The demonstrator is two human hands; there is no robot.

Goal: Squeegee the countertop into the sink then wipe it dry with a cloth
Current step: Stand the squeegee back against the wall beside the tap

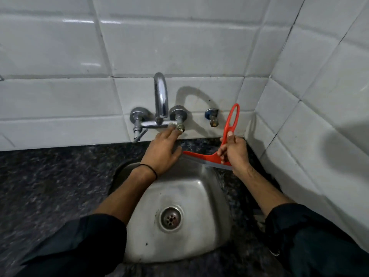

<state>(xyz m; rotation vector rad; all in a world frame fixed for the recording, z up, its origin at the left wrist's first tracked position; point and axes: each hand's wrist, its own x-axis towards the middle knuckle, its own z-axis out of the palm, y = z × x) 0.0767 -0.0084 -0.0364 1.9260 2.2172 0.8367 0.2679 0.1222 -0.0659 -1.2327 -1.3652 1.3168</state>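
Note:
My right hand grips a red squeegee by its looped handle, which points up toward the wall. Its grey blade rests along the back rim of the steel sink, at the right. My left hand reaches over the sink, fingers touching the right knob of the wall tap. It holds nothing else. The dark speckled countertop surrounds the sink. No cloth is in view.
White tiled walls meet in a corner at the right, close to my right hand. A small separate valve sticks out of the wall right of the tap. The sink drain lies in the basin's middle.

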